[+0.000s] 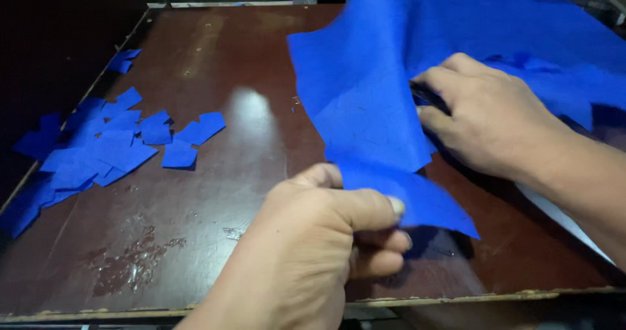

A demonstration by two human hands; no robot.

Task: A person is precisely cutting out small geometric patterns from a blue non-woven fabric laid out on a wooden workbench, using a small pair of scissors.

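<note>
Head view. My left hand (pixel 319 239), at 6 o'clock in the frame, is closed in a pinch: the thumb lies on top of the near corner of the blue felt sheet (pixel 372 95) and the curled fingers sit beneath it, so that corner is lifted off the table (pixel 215 193). My right hand (pixel 489 124), at 3 o'clock, is curled around a dark tool at the sheet's edge; it may be scissors, but the hand hides nearly all of it, and I cannot tell how far it is opened. The sheet runs from my left hand up to 1 o'clock, where it drapes over the table's far right part.

At 9 o'clock, well apart from both hands, lies a loose pile of cut blue pieces (pixel 111 150), with a few more scraps (pixel 122 60) at 10 o'clock.

Procedure, as I judge it: keep the left pinch firm and pull gently toward 6 o'clock so the felt stays taut between the hands. Keep left fingertips clear of the tool. Advance the right hand in short, steady strokes, and re-grip nearer the working edge when slack appears.
</note>
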